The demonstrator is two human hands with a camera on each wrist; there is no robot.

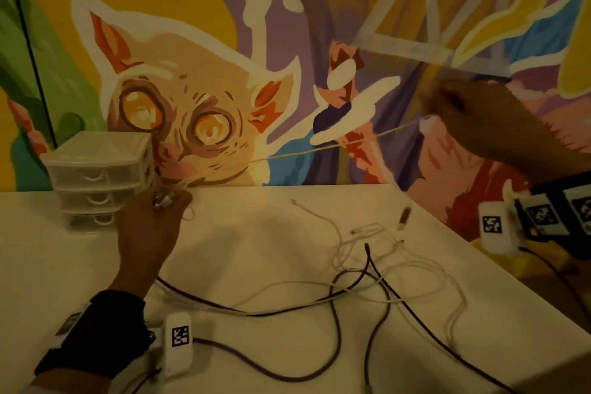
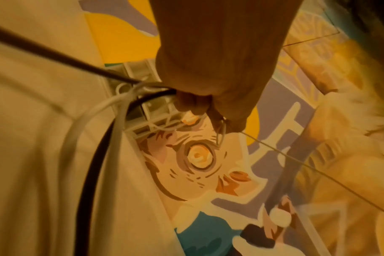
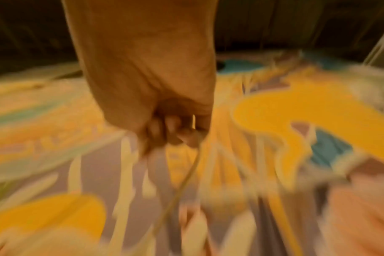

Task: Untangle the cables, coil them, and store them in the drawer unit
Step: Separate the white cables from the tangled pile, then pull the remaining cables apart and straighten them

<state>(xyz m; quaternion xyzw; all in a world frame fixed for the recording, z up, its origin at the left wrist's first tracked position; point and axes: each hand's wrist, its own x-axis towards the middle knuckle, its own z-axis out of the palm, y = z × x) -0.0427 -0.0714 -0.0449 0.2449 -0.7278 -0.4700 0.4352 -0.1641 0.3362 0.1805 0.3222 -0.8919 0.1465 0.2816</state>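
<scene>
A thin white cable is stretched taut in the air between my two hands. My left hand grips one end of it low over the table, just right of the clear plastic drawer unit. My right hand is raised at the right and pinches the other end; its wrist view is blurred but shows curled fingers with the cable hanging from them. In the left wrist view the curled fingers hold the thin cable. A tangle of white and dark cables lies on the table.
The white table ends at a painted mural wall behind. The drawer unit stands at the back left, all drawers shut. A small brown cylinder lies near the table's right edge. Dark cables trail from the wrist cameras across the front.
</scene>
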